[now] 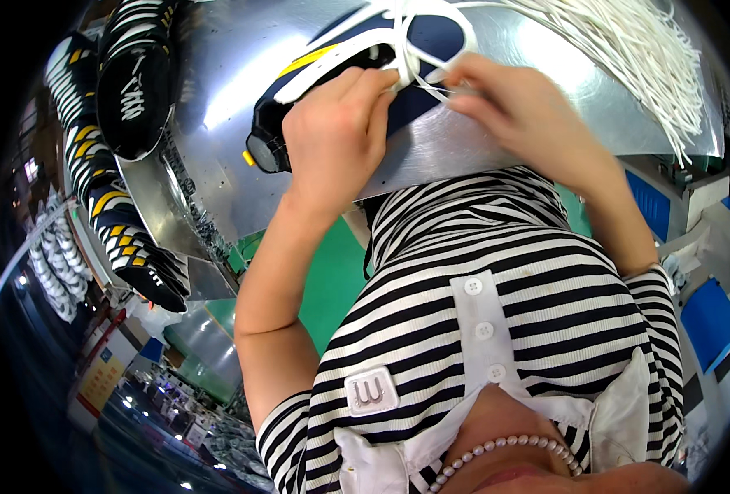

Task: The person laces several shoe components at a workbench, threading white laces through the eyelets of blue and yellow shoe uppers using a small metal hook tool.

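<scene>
A navy, white and yellow shoe point(303, 62) lies on the metal tabletop, its dark heel end toward the near left. Over its opening a white shoelace point(468, 25) forms wide loops. My left hand point(340, 123) is closed above the shoe, pinching the lace between thumb and fingers and hiding part of the upper. To its right, my right hand point(517, 111) is closed with its fingertips on a strand of the same lace; these fingers are a little blurred. Thin lace strands cross between the two hands.
A thick bundle of white laces point(628, 58) spreads over the tabletop's right side. Several black, white and yellow shoes point(93, 156) stand in a row at the left, beside a black-soled shoe point(132, 103). The metal tabletop point(216, 177) ends just before my striped shirt.
</scene>
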Demonstrator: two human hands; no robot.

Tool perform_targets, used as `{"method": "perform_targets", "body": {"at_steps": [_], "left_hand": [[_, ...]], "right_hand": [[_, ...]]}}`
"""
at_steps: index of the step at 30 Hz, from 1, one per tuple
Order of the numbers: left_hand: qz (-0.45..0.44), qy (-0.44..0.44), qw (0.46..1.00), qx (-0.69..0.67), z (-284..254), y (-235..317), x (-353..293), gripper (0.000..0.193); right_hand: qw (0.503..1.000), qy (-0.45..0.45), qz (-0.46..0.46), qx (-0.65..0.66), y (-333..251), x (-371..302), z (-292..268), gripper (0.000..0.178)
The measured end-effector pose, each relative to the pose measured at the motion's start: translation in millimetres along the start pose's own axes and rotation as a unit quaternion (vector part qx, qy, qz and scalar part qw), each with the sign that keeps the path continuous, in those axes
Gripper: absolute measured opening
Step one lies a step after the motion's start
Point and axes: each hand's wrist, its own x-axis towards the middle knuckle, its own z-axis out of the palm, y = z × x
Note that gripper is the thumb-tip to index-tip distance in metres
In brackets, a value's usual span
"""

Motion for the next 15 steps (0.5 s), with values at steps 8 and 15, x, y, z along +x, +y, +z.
{"method": "perform_targets", "body": {"at_steps": [8, 15], "left_hand": [[0.086, 0.054, 0.994, 0.05, -4, 4, -3, 0.014], [-0.361, -0.263, 0.797, -0.407, -39, -22, 15, 0.054]], "right_hand": [[0.933, 0.078, 0.057, 0.346, 43, 43, -19, 0.033], [0.941, 0.194, -0.036, 0.275, 21, 50, 10, 0.046]]}}
